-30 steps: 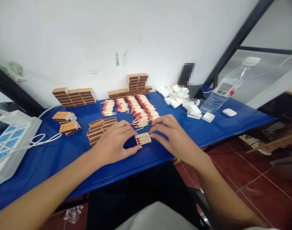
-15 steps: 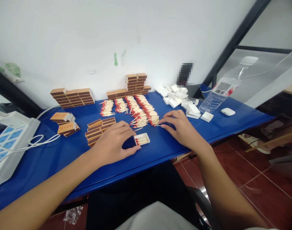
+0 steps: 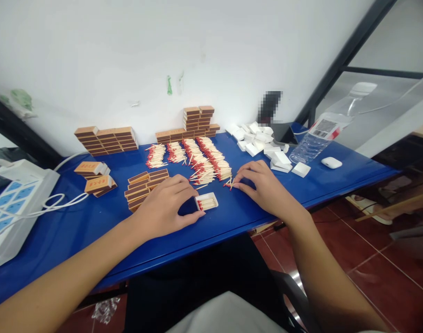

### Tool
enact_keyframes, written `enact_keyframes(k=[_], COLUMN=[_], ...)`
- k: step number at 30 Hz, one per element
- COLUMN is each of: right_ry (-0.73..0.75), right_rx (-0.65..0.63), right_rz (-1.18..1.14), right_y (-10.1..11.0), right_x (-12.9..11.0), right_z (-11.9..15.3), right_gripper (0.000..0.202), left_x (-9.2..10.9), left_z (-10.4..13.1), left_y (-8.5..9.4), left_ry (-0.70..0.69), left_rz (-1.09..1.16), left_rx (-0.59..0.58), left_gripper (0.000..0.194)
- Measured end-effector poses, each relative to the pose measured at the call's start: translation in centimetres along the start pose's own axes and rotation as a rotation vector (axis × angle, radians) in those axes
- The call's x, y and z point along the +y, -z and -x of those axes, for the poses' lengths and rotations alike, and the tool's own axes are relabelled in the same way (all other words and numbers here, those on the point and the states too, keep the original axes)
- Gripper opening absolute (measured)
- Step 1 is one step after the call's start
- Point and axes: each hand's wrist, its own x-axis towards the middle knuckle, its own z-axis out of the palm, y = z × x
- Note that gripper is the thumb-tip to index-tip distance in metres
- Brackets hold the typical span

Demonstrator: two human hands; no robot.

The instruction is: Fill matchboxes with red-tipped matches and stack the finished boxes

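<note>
A small white tray (image 3: 215, 206) holding several red-tipped matches lies near the table's front edge. My left hand (image 3: 170, 203) is around its left end, with the thumb at its front corner and the fingers behind. Several rows of matches (image 3: 211, 159) lie behind the tray. To the right of the tray, my right hand (image 3: 255, 181) pinches a few matches (image 3: 229, 183) between thumb and fingertips, beside the rightmost row. Left of my left hand is a stack of brown matchbox sleeves (image 3: 138, 190), partly covered by that hand.
Matchboxes (image 3: 109, 140) are stacked along the wall, with more boxes (image 3: 98, 184) at the left. White trays (image 3: 255, 138) are heaped at the back right, near a plastic bottle (image 3: 319, 134) and a white case (image 3: 331, 162). A power strip (image 3: 41, 194) sits far left.
A few matches at my right fingertips have come away from the right row toward the front and now show their red tips. My left hand has stayed at the tray.
</note>
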Motion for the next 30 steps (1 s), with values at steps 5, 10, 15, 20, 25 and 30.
enact_keyframes(k=[5,10,15,20,25,30], right_ry=[-0.013,-0.023,-0.048,-0.058,-0.053,-0.054], right_rx=[-0.027,-0.031,-0.053,-0.090,-0.103,-0.108], right_rz=[-0.001,-0.017,-0.010,-0.001,-0.032,-0.057], right_y=[0.00,0.11,0.60,0.84,0.77,0.80], right_x=[0.12,-0.04,-0.14,-0.21,-0.59,-0.58], right_z=[0.13,0.13,0.26,0.35,0.16,0.12], right_gripper=[0.011,0.013,0.010,0.011,0.010,0.011], left_x=[0.00,-0.01,-0.06,-0.06,-0.04,0.00], left_z=[-0.03,-0.06,0.02,0.03,0.05,0.06], left_y=[0.00,0.04,0.01,-0.06,-0.02,0.02], left_ry=[-0.011,-0.017,-0.015,-0.019,-0.009,-0.009], left_rz=[-0.021,-0.017,-0.019,-0.019,-0.021,-0.018], left_rx=[0.005,0.005,0.007,0.007,-0.002,0.003], left_gripper=[0.027,0.028,0.029,0.029,0.028,0.028])
